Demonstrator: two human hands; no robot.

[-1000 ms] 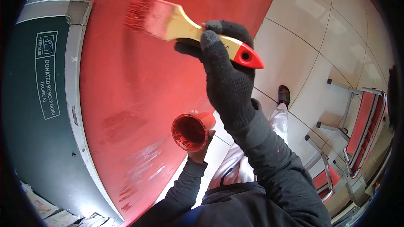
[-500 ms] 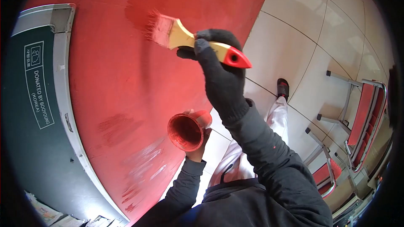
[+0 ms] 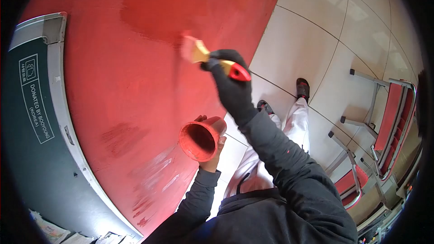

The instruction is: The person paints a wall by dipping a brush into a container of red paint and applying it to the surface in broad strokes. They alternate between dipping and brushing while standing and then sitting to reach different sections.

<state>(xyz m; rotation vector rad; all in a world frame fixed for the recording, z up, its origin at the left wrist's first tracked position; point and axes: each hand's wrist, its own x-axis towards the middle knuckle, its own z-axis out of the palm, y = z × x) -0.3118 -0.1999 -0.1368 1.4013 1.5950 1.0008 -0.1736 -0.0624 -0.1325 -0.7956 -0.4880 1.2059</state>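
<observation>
In a black glove, my right hand (image 3: 231,81) grips a paintbrush (image 3: 199,53) by its yellow, red-tipped handle. The brush's bristles are blurred and overlap the red wall (image 3: 135,77), below a darker, wet-looking red patch (image 3: 165,9). My bare left hand (image 3: 211,160) is wrapped around a red paint cup (image 3: 199,141), tilted so its mouth faces me. Paint coats the cup's rim, and its inside looks dark. Lower on the wall there are dark brushed streaks (image 3: 121,138) and pale, whitish marks (image 3: 158,167).
A green chalkboard (image 3: 38,162) with a metal frame (image 3: 68,131) hangs on the wall at left. Folding chairs with red seats (image 3: 389,117) stand on the tiled floor (image 3: 298,40) at right. My feet in dark sandals (image 3: 303,88) are below.
My right hand has drawn the paintbrush down and away from the dark patch, toward the cup. The second sandal has come into view. My left hand and the cup have barely moved.
</observation>
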